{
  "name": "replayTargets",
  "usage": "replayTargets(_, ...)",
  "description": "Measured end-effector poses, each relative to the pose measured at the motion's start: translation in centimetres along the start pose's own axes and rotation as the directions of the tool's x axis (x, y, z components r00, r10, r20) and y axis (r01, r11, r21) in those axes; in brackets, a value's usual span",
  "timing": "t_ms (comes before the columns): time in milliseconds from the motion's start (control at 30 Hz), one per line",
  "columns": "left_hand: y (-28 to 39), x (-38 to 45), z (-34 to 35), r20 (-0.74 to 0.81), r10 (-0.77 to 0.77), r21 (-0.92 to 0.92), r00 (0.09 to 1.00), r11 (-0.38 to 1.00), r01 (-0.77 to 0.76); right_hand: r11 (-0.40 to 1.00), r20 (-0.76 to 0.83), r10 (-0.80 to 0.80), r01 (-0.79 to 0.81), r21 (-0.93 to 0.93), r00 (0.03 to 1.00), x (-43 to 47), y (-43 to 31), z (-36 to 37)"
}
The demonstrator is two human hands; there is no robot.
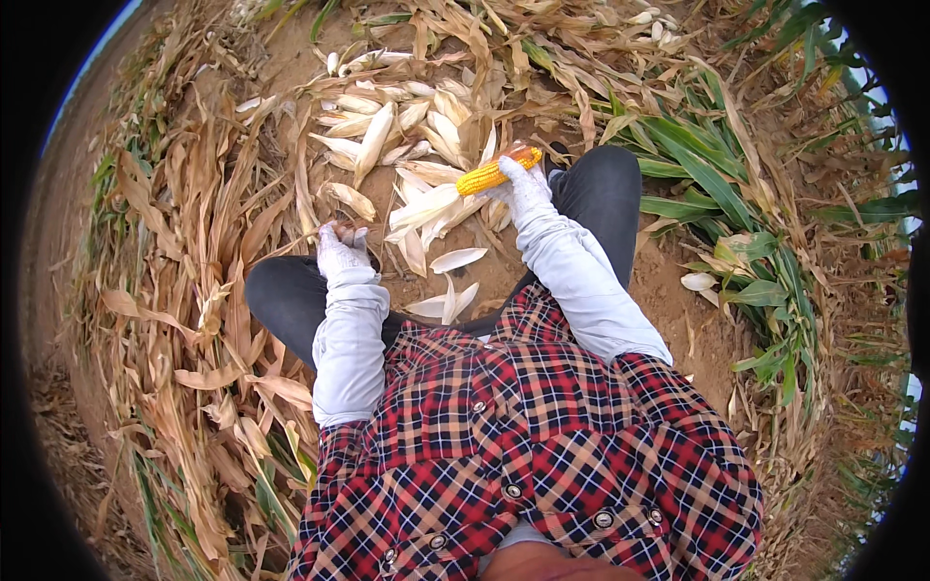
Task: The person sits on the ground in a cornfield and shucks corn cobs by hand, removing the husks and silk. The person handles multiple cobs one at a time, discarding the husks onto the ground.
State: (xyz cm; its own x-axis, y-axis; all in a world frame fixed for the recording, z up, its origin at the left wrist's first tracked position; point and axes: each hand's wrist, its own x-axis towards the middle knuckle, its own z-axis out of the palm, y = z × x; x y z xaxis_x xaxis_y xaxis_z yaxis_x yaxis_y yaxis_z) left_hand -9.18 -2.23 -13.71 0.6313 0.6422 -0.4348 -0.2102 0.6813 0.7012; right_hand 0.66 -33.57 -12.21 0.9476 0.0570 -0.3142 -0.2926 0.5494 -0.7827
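My right hand (522, 181), in a whitish work glove, is closed around a yellow ear of corn (479, 178) whose kernels are bare. Pale husk leaves (429, 210) spread out just below and left of the ear. My left hand (343, 247), gloved alike, is beside my left knee with its fingers curled; something brownish shows at the fingertips, too small to name. Close above that hand lies a corn ear or husk (350, 201). A pile of pale husks, some perhaps with ears inside, (375, 141) covers the soil in front of me.
Dry corn stalks and leaves (240, 210) are heaped along the left. Green corn leaves (705, 160) lie at the right, with standing plants (872, 210) beyond. Loose husk pieces (458, 260) rest on bare soil between my bent legs. More pale husks or ears (657, 29) appear at the upper right.
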Motion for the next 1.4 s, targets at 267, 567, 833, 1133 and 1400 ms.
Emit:
replayTargets(267,-1.7,-9.8,7.5,0.693,-0.197,0.71,0.694,0.014,-0.704,0.986,0.196,0.123,-0.098,-0.132,0.973,-3.1,0.7,0.9)
replayTargets(567,-6.3,-9.9,7.4,0.541,-0.412,0.82,0.733,0.066,-0.568,0.973,0.07,0.167,-0.153,-0.173,0.983,-4.8,0.5,0.7)
replayTargets(833,-8.5,-8.8,8.0,0.448,-0.3,0.894,0.842,0.165,-0.417,0.698,-0.004,-0.1,0.068,-0.713,0.995,-2.6,3.7,-3.1)
replayTargets(1133,-10.2,-7.2,6.9,0.385,-0.238,0.923,0.892,0.12,-0.366,0.907,-0.185,-0.084,-0.002,-0.421,0.979,-0.1,1.8,-6.6)
replayTargets(1400,-10.9,-10.6,7.1,0.491,-0.383,0.823,0.783,-0.091,-0.56,0.861,0.017,0.3,-0.263,-0.435,0.954,-3.4,2.6,-2.1)
